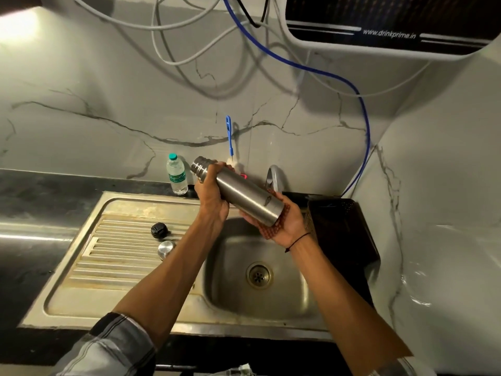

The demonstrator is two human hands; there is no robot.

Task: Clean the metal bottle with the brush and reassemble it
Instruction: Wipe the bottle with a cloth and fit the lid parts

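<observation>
Brushed-steel cylindrical bottle (pixel 244 194): smooth, satin. Stainless sink w/ ribbed drainboard (pixel 122 248): dull, stained. Round black plastic cap (pixel 158 229) matt; domed steel cap (pixel 166 248) shiny. Clear plastic water bottle (pixel 176 175). Glossy marble-look wall (pixel 108 104).

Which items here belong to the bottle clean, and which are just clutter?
Job:
metal bottle, held in left hand and right hand
blue brush at the wall
black cap
steel cup lid
sink

Clutter:
plastic water bottle
black tray

Single head-worn wide-angle view, looking forward and down, close over sink (pixel 271 308), edges apparently distorted
</observation>
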